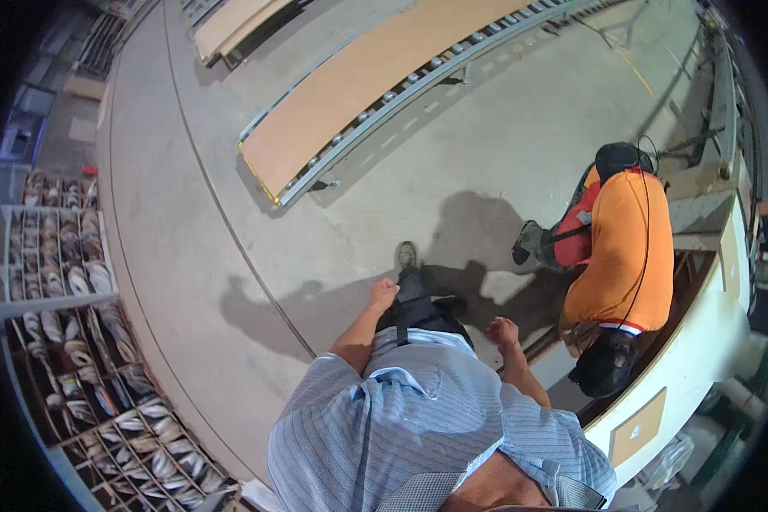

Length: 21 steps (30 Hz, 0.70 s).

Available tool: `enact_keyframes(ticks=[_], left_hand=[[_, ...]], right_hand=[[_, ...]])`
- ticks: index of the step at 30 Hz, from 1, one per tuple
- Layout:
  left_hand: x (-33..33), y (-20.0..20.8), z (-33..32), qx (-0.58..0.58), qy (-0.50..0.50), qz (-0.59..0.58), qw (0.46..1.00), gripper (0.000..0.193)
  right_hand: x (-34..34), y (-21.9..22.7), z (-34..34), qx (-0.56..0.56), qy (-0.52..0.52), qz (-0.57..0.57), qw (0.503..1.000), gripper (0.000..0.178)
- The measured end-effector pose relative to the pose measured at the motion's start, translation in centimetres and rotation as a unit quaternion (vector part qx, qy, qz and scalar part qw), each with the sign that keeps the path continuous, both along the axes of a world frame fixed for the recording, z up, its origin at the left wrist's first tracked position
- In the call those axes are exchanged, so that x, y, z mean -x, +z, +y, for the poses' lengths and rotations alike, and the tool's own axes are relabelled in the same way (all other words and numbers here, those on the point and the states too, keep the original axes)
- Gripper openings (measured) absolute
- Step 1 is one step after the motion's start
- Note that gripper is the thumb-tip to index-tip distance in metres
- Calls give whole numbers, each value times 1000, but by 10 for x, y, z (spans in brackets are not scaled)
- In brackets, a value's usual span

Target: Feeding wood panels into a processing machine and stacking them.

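My left hand [383, 293] hangs in front of my waist over the grey floor, its fingers curled into a loose fist. Nothing shows in it. At my right side, my right hand [502, 331] is raised a little with its fingers curled in, and no object can be made out there either. Both hands are apart from anything around them. One of my shoes [407, 255] is forward on the floor. Nearest to my right hand is a co-worker in an orange shirt [625, 247], bent over beside a long pale bench [670, 401].
A roller conveyor [384, 102] carrying a long brown board stands ahead, with another board-topped stand [235, 27] beyond it. Racks of coiled or rolled pieces [55, 300] line the left. A dark floor seam [222, 200] crosses the concrete. A brown panel [637, 427] lies on the bench.
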State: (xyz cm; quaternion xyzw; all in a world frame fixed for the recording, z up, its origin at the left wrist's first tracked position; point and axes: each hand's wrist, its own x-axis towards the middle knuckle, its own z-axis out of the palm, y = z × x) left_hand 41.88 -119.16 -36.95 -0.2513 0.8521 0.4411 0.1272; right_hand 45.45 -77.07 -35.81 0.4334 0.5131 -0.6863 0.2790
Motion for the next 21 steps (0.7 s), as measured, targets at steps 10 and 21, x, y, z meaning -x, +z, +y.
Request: enact_keyframes(ticks=[10,21], left_hand=[[-8,-25,-75,-102,62,-72,990,29],[-100,-46,-174,-61,382,-109,916,26]], right_hand=[[47,33,-58,-69,92,9,993,21],[139,57,-285,-93,406,-34,908,36]])
